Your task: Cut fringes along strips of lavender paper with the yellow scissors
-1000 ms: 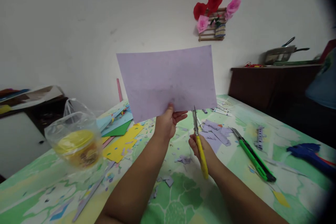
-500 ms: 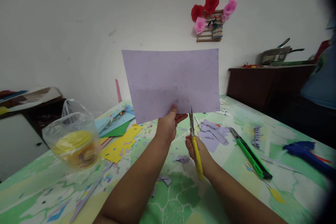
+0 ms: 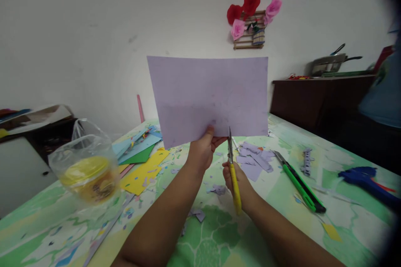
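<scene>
My L fingers (image 3: 210, 130) pinch the purple sheet (image 3: 209, 96) at its lower edge, upright above the table (image 3: 206, 242); R hand (image 3: 239, 181) grips yellow-handled scissors (image 3: 234, 187), blades up at the sheet's btm edge. Purple scraps (image 3: 255, 158) lie just beyond, w/ green cutter (image 3: 300, 185) to the R.

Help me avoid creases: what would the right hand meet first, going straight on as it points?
Scissors leading, the right hand would likely meet the lavender sheet first; depth is unclear.

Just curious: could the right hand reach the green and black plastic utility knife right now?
Probably yes: the utility knife lies uncovered nearby, though the right hand would likely have to put down its yellow-handled metal scissors first.
</scene>
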`<state>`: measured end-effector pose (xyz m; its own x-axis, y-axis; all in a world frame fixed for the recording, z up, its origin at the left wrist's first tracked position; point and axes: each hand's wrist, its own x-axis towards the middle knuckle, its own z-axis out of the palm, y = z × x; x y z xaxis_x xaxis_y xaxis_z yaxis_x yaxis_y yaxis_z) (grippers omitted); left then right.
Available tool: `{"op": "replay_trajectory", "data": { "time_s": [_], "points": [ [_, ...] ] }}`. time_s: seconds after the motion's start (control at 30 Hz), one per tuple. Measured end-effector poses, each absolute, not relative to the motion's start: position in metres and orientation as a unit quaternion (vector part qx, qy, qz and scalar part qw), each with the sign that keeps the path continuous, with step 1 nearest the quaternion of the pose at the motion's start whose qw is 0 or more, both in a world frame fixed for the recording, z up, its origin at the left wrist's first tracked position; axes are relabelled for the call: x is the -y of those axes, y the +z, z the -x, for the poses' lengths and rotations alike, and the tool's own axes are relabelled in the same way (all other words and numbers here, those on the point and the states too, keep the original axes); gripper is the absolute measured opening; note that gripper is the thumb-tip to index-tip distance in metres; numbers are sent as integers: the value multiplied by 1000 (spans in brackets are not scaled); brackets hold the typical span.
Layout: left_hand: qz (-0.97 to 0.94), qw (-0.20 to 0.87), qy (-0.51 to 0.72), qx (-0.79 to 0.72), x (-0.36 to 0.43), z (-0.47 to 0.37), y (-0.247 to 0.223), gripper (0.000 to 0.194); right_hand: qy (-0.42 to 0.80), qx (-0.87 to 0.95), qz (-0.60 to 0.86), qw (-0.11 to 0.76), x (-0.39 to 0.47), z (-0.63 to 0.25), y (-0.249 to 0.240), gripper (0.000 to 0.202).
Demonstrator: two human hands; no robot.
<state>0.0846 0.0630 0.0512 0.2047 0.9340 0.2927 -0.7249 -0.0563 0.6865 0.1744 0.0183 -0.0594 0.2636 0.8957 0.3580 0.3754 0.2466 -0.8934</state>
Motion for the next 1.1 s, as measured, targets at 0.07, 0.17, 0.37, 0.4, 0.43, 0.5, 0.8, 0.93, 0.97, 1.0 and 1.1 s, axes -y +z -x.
{"op": "replay_trajectory", "data": {
  "time_s": [0.07, 0.17, 0.37, 0.4, 0.43, 0.5, 0.8, 0.93, 0.97, 1.0, 1.1],
  "points": [
    [-395, 672, 611, -138, -63, -84, 50, 21, 235, 561, 567, 556, -18, -175, -59, 29],
    [-406, 673, 604, -129, -62, -84, 51, 19, 233, 560, 569, 555, -17, -176, -58, 29],
    [-399, 677, 606, -127, -57, -87, 52, 26, 227, 558, 574, 555, -19, -177, -61, 28],
    [-394, 678, 606, -132, -57, -87, 52, 26, 225, 557, 575, 555, -19, -177, -62, 28],
    [-390, 679, 607, -138, -56, -88, 52, 26, 223, 556, 577, 555, -20, -176, -63, 28],
    [-384, 680, 609, -140, -56, -88, 51, 24, 217, 554, 582, 555, -20, -176, -64, 28],
    [-372, 684, 610, -143, -56, -90, 51, 27, 196, 551, 600, 545, -20, -180, -63, 28],
    [-374, 684, 611, -139, -54, -90, 50, 32, 191, 555, 610, 533, -20, -181, -61, 28],
    [-377, 684, 609, -137, -54, -90, 50, 32, 194, 556, 612, 527, -19, -181, -60, 28],
    [-379, 685, 608, -135, -54, -90, 49, 31, 199, 557, 615, 522, -18, -182, -59, 28],
    [-377, 687, 607, -130, -52, -89, 50, 25, 218, 560, 617, 508, -15, -184, -56, 28]
  ]
}}
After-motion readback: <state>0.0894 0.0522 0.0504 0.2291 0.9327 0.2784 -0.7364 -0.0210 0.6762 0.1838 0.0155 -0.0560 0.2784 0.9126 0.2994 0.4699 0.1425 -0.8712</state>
